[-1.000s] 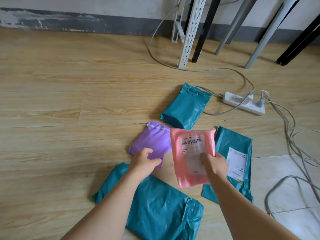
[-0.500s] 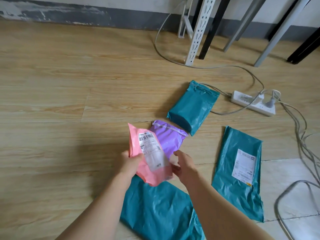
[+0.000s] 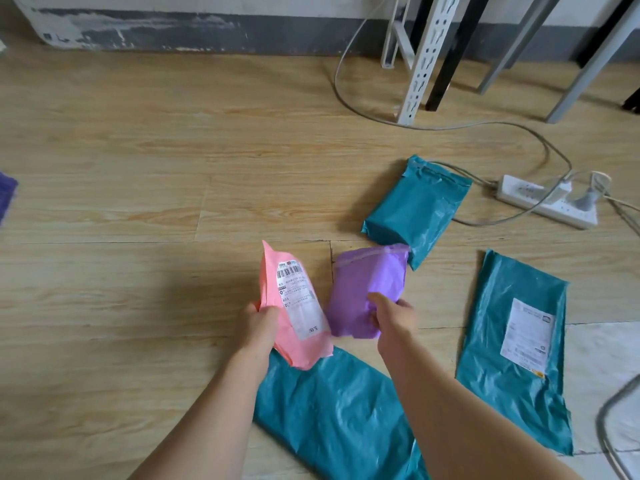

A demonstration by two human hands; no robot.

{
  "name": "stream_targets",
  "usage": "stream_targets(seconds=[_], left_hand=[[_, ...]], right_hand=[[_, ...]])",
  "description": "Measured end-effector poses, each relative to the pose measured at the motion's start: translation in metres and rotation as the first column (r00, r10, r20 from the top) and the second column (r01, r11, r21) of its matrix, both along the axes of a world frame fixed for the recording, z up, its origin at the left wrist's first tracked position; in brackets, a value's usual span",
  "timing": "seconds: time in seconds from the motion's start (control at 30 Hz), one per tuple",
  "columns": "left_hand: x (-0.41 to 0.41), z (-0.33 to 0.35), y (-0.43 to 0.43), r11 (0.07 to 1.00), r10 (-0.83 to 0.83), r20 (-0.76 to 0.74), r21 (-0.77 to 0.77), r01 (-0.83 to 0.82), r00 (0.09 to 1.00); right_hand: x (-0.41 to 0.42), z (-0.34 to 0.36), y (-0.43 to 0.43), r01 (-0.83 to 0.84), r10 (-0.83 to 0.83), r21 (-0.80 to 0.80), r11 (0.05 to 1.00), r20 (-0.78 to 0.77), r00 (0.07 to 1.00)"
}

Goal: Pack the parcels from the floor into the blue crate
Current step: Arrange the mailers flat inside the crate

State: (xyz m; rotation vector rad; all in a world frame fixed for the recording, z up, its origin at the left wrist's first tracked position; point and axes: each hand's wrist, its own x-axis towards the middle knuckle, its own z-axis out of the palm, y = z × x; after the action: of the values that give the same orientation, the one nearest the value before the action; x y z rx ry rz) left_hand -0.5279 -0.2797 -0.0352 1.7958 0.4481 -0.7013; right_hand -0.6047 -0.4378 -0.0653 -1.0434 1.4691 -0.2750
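While my left grip (image 3: 263, 327) curls round the pink parcel (image 3: 298, 306), holding it upright above the floor (image 3: 138, 168), my right grip (image 3: 394, 320) pinches the purple parcel (image 3: 367, 289) just beside it. A large teal parcel (image 3: 329, 410) lies beneath my forearms, a labelled teal parcel (image 3: 491, 341) lies to the right, and a plump teal parcel (image 3: 415, 206) lies beyond, near the power strip (image 3: 547, 202).

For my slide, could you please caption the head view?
Left hand grips pink parcel, right hand purple parcel, three teal parcels nearby.
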Motion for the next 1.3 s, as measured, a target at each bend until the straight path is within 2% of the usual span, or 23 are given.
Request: stream_targets(seconds=[0.07, 0.2, 0.27, 0.37, 0.5, 0.57, 0.63, 0.67, 0.73, 0.8, 0.93, 1.0, 1.1, 1.17, 1.3], left_hand=[[0.001, 0.001, -0.001, 1.0, 0.024, 0.01, 0.007, -0.024, 1.0], [0.002, 0.005, -0.009, 0.999, 0.032, 0.004, 0.014, -0.032, 0.999], [0.002, 0.008, -0.018, 0.999, 0.027, -0.028, -0.017, -0.027, 0.999], [0.0, 0.013, -0.027, 0.992, 0.035, -0.1, -0.115, -0.047, 0.994], [-0.008, 0.019, -0.026, 0.965, 0.083, -0.258, -0.221, -0.142, 0.963], [-0.008, 0.021, -0.023, 0.952, 0.107, -0.275, -0.25, -0.178, 0.955], [-0.006, 0.025, -0.021, 0.942, 0.131, -0.283, -0.264, -0.208, 0.95], [-0.005, 0.029, -0.021, 0.939, 0.131, -0.287, -0.27, -0.212, 0.949], [-0.003, 0.036, -0.023, 0.94, 0.123, -0.281, -0.274, -0.202, 0.952], [-0.001, 0.043, -0.027, 0.944, 0.091, -0.261, -0.285, -0.167, 0.961], [0.005, 0.054, -0.036, 0.957, 0.031, -0.26, -0.272, -0.104, 0.965], [0.006, 0.052, -0.04, 0.961, 0.011, -0.269, -0.263, -0.084, 0.963], [0.008, 0.046, -0.048, 0.967, 0.014, -0.27, -0.239, -0.081, 0.963], [0.012, 0.041, -0.052, 0.978, 0.011, -0.252, -0.197, -0.062, 0.968], [0.012, 0.027, -0.048, 0.984, -0.022, -0.314, -0.175, -0.035, 0.949]], right_hand=[[-0.005, 0.013, -0.005, -0.096, 0.081, -0.207, 0.974, -0.082, 0.993], [-0.004, 0.039, -0.009, -0.346, 0.341, -0.392, 0.852, -0.086, 0.936], [-0.001, 0.047, -0.007, -0.497, 0.51, -0.381, 0.78, -0.074, 0.857], [0.001, 0.054, -0.002, -0.689, 0.71, -0.273, 0.671, -0.033, 0.704], [0.004, 0.054, 0.005, -0.77, 0.793, -0.272, 0.577, -0.04, 0.608], [0.003, 0.058, 0.006, -0.735, 0.763, -0.215, 0.643, 0.098, 0.639], [0.001, 0.069, 0.007, -0.629, 0.612, -0.036, 0.777, 0.28, 0.74], [0.001, 0.069, 0.006, -0.574, 0.545, -0.006, 0.819, 0.323, 0.774], [0.004, 0.066, 0.003, -0.478, 0.494, -0.129, 0.869, 0.287, 0.821], [0.002, 0.063, 0.006, -0.439, 0.494, -0.26, 0.86, 0.214, 0.843], [-0.003, 0.065, 0.005, -0.424, 0.46, -0.193, 0.885, 0.225, 0.859], [-0.004, 0.071, 0.003, -0.509, 0.535, -0.19, 0.839, 0.125, 0.835], [0.002, 0.077, 0.0, -0.656, 0.633, -0.314, 0.687, -0.185, 0.752], [0.002, 0.081, 0.0, -0.753, 0.667, -0.385, 0.534, -0.355, 0.655], [0.004, 0.069, -0.008, -0.906, 0.661, -0.265, 0.33, -0.62, 0.423]])
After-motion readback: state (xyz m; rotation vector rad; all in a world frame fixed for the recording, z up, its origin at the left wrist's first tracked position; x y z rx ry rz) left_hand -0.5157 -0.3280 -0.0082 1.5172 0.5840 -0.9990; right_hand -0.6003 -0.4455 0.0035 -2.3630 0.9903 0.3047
